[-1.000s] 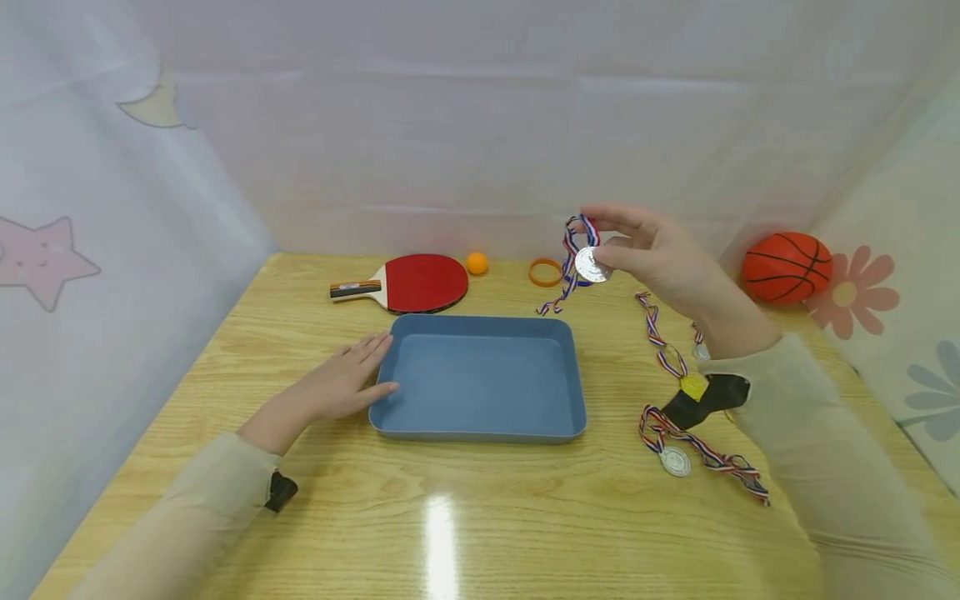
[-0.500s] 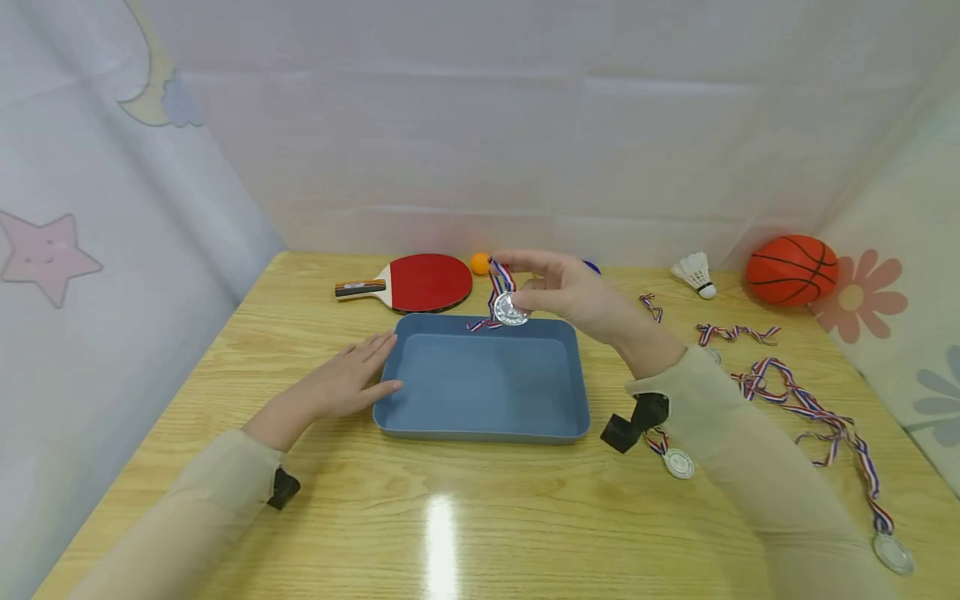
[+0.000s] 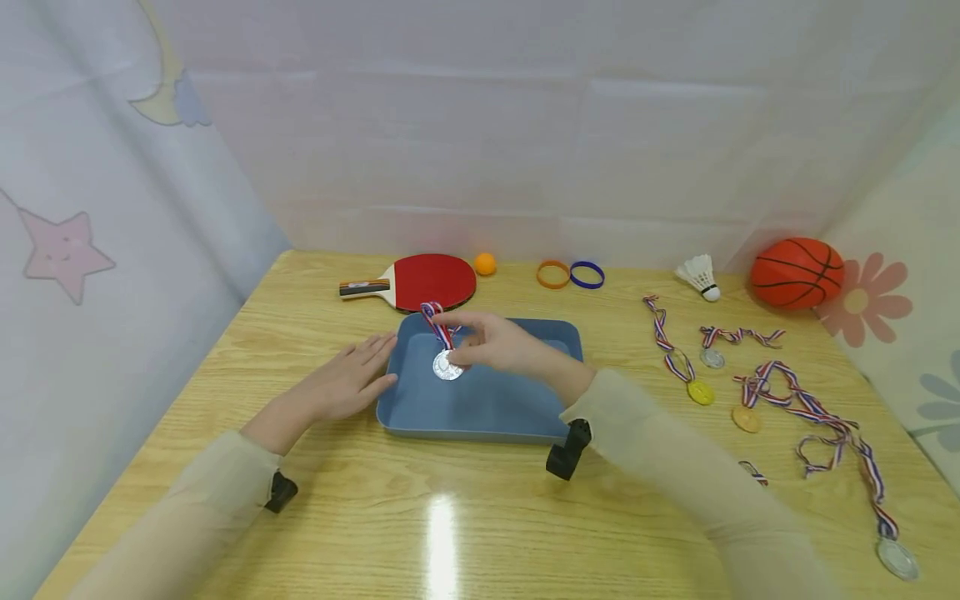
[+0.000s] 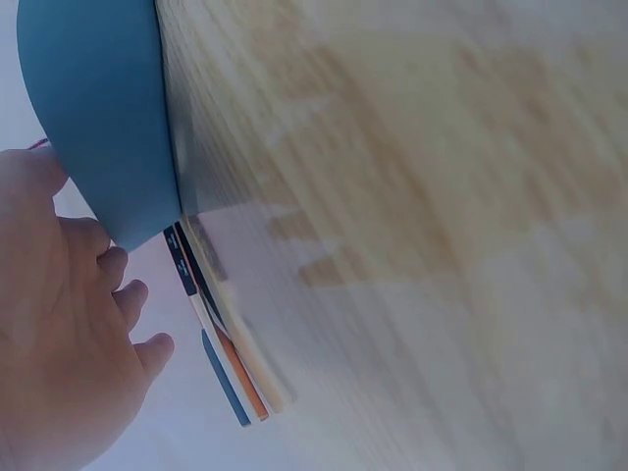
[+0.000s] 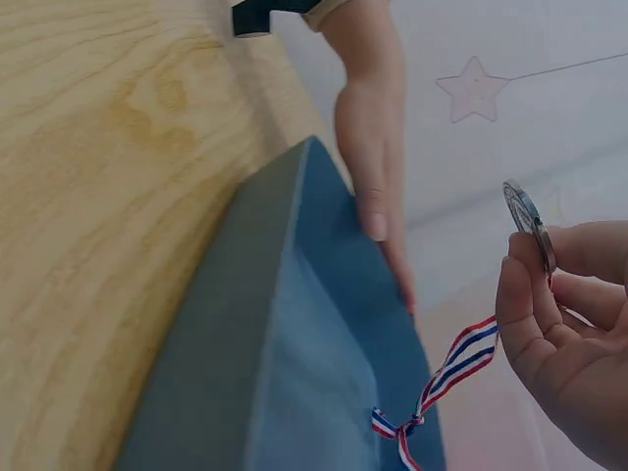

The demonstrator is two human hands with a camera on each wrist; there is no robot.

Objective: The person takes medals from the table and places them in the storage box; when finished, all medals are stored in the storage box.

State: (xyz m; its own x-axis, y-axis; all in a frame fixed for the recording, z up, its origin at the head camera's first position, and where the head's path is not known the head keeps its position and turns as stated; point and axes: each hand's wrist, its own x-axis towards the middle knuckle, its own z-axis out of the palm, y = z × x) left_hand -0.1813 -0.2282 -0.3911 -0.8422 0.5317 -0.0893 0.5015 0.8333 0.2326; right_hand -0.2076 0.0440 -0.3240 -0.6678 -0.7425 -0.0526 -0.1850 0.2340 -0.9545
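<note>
Over the left part of a blue-grey tray (image 3: 480, 435), my right hand (image 3: 498, 343) pinches a silver medal (image 3: 446, 365) by its edge. Its red, white and blue striped ribbon (image 5: 461, 363) dangles from the fingers toward the tray in the right wrist view. My left hand (image 3: 337, 387) rests on the tray's left rim with its fingers straight. In the left wrist view, the left hand (image 4: 69, 324) lies against the tray's outer wall (image 4: 108, 108).
Behind the tray lie a red table tennis bat (image 3: 431, 282), an orange ball (image 3: 485, 264), an orange wristband (image 3: 552, 274) and a blue wristband (image 3: 587, 275). At the right are a shuttlecock (image 3: 699, 277), a small basketball (image 3: 797, 273) and several medals, including a gold one (image 3: 701, 392).
My right hand has carried the silver medal left and down, from above the wristbands to over the tray. The left hand has stayed on the tray's rim.
</note>
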